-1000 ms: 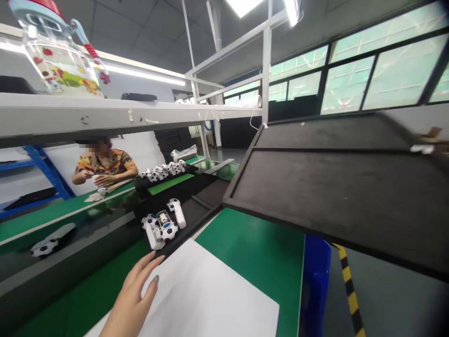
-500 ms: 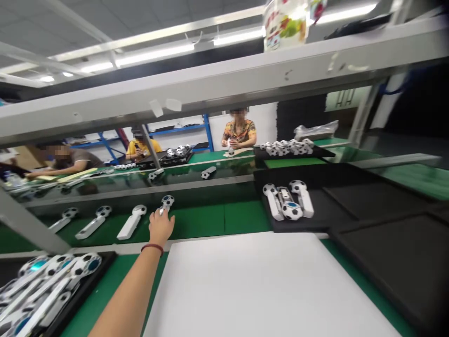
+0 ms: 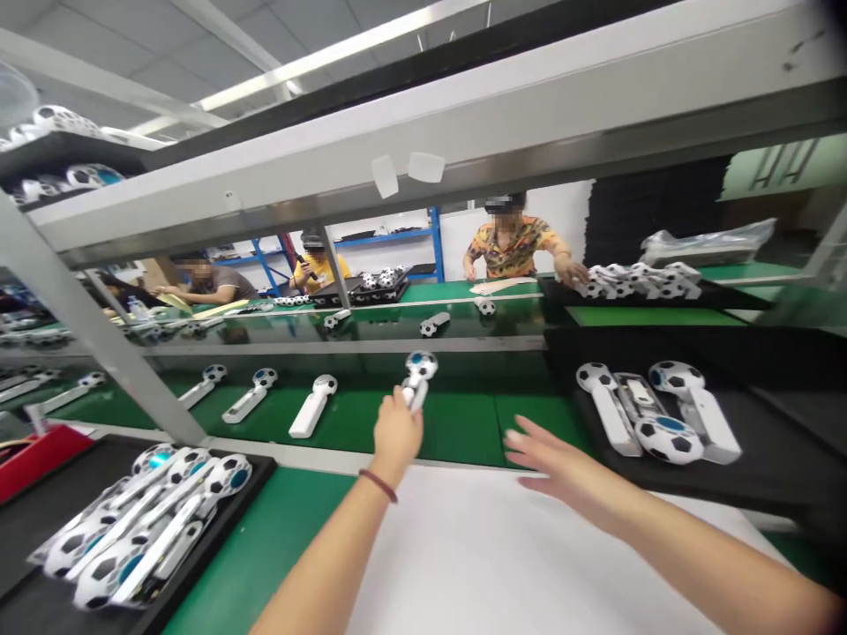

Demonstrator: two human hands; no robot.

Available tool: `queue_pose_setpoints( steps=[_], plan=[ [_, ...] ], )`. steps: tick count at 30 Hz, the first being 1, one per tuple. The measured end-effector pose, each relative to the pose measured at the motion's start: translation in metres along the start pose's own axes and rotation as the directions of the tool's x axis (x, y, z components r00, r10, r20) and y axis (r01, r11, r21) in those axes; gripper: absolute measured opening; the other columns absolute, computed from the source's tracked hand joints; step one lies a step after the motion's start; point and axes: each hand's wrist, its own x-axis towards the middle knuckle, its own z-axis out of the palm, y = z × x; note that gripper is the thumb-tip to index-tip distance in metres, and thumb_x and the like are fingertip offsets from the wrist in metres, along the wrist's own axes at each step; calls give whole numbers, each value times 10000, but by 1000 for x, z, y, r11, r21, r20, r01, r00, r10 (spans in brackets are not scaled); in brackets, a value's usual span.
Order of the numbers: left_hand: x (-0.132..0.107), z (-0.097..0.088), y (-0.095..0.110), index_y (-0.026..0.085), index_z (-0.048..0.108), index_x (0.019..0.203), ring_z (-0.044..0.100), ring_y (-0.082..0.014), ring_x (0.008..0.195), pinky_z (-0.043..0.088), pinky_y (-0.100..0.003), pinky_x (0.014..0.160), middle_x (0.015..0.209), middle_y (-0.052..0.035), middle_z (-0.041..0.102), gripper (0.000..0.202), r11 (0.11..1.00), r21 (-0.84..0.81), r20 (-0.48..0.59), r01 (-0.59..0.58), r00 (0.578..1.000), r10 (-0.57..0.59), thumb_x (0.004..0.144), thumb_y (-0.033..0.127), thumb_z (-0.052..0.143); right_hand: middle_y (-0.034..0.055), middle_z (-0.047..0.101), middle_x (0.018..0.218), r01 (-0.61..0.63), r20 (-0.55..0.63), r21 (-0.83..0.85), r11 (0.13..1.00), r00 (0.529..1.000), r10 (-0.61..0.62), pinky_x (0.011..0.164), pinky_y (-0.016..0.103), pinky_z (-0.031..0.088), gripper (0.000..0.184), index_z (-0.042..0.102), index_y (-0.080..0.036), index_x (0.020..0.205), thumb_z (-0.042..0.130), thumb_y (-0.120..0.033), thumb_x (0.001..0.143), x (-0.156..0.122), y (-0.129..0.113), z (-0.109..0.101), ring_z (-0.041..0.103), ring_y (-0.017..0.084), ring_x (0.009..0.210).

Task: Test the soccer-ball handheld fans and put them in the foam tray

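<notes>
My left hand [image 3: 395, 432] is closed round the white handle of a soccer-ball-headed toy wand [image 3: 418, 374], lifted just above the green conveyor belt [image 3: 463, 414]. My right hand [image 3: 552, 463] hovers open, fingers stretched leftward, over the white sheet [image 3: 490, 556] in front of me, holding nothing. Three more such wands [image 3: 314, 404] lie in a row on the belt to the left of my left hand.
A black tray [image 3: 40, 529] at lower left holds several wands. Another black tray [image 3: 747, 459] at right carries wand parts [image 3: 655, 410]. A grey shelf beam [image 3: 423, 150] and slanted post [image 3: 99, 339] cross overhead. Three people sit across the line behind more trays.
The view swung left from the black trays to the conveyor. My left hand reached out and picked a wand off the belt. My right hand came into view, open.
</notes>
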Motion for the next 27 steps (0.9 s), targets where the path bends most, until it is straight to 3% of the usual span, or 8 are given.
queue_pose_setpoints(
  steps=[3,6,10,13,16,21,24,27],
  plan=[
    [-46,-15,24,77,279,1383,505,-245,1061,440,-325,884,1171,-161,521,575,978,-67,37,-199,979,202,860,265,426,125,609,1107,-66,43,246,967,997,57,748,385,530,493,503,-207,1172,646,-449,767,34,-1,55,582,266,1033],
    [-41,-22,7,176,300,1392,354,-274,1261,370,-386,994,1376,-148,393,568,929,-121,7,-350,936,353,863,332,438,56,639,819,3,-11,354,935,1000,1,652,278,540,225,527,-169,937,588,-350,819,56,4,85,653,193,797],
    [28,-17,-65,100,401,1320,48,-352,1374,161,-527,1078,1502,-195,119,507,998,-63,-133,22,991,-30,861,310,457,-26,608,761,73,-47,349,934,997,-61,620,303,553,382,437,-237,1002,698,-298,731,56,6,71,662,177,660],
    [68,-9,-113,41,461,1227,233,-422,1296,232,-630,989,1393,-269,304,471,945,-147,-115,292,944,-310,825,276,532,-30,606,726,71,-45,304,950,997,-60,585,313,547,433,426,-250,999,708,-403,708,42,1,45,657,185,604],
    [79,-8,-132,127,516,1153,466,-300,1139,358,-553,943,1224,-139,506,378,851,-309,-27,425,890,-455,829,317,562,-20,591,630,36,-25,268,963,999,-30,486,238,479,411,452,-220,932,640,-524,730,28,-7,19,604,143,502],
    [54,-20,-89,165,469,1175,605,-211,929,470,-406,818,1069,-95,614,400,610,-727,126,314,935,-331,881,433,430,36,619,583,207,-69,136,969,978,-199,458,231,378,515,476,-185,847,578,-663,686,5,-5,-14,530,143,497],
    [14,-26,-35,229,352,1262,631,-217,926,493,-379,775,1139,-95,616,508,363,-912,142,192,977,-160,871,549,298,48,624,586,371,-125,34,928,923,-364,485,264,365,537,491,-180,862,557,-683,686,-15,8,-24,511,163,510],
    [-30,-26,21,209,457,1147,650,-224,842,507,-379,738,1040,-99,648,634,24,-980,197,199,979,-58,769,702,334,37,621,634,497,-159,-6,868,856,-491,488,284,361,558,492,-190,957,614,-650,666,-35,25,-29,501,165,501]
  ],
)
